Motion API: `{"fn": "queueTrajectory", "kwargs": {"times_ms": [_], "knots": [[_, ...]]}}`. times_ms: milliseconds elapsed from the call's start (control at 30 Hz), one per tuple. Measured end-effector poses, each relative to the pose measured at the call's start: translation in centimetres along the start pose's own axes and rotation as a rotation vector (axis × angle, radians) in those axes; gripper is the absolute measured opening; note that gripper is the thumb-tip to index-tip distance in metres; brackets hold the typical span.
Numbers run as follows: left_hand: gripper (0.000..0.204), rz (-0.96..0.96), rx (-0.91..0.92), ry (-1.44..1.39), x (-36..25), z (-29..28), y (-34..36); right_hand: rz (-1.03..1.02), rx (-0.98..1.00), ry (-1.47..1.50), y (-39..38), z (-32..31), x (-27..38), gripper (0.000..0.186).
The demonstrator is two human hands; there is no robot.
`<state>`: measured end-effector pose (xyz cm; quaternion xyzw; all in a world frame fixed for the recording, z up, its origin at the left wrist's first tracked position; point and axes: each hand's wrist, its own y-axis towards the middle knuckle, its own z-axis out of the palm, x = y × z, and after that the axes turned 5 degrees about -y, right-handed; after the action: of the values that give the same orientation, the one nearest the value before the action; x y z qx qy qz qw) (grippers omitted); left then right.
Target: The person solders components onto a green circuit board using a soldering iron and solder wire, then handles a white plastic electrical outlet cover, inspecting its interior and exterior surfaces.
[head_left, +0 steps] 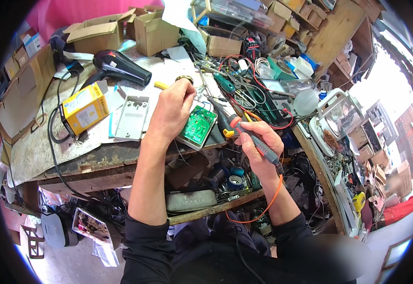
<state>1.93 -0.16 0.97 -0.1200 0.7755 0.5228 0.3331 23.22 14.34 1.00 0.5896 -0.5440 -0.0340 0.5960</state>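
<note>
1. Table (pixel 26 158): packed. The bowed front edge drops off to an open drawer (pixel 216 208) of junk, so the free air is mostly there, between the forearms.
2. Dryer (pixel 121 66): lies towards the back left, clear of both hands.
3. Box (pixel 84 110): yellow, tilted, cable beside it.
4. Left hand (pixel 171 106): just over the board's left side, fingers curled in; can't tell if they pinch anything.
5. Right hand (pixel 265 147): fingers closed round a corded tool (pixel 263 149), pen-style, probably for fine aim. Orange cord hangs below, off the table.
6. Cover (pixel 133 117): grey, left of the forearm, probably parked for elbow room.
7. Board (pixel 199 124): green, in its shell right by the front edge, likely for easy reach. Leads crowd its right.
</note>
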Motion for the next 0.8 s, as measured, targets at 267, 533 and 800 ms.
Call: {"fn": "queueTrajectory", "kwargs": {"times_ms": [267,533,800], "knots": [[0.006,-0.011,0.005,-0.006,0.18,0.08,-0.03,-0.023,0.002,-0.03,-0.04,0.07,0.25,0.028],[0.007,-0.001,0.002,0.0,0.07,0.05,-0.01,-0.14,0.035,-0.137,0.03,-0.08,0.1,0.036],[0.007,-0.019,-0.002,-0.01,0.03,0.07,-0.07,-0.318,0.038,-0.289,0.61,0.21,0.34,0.041]]}}
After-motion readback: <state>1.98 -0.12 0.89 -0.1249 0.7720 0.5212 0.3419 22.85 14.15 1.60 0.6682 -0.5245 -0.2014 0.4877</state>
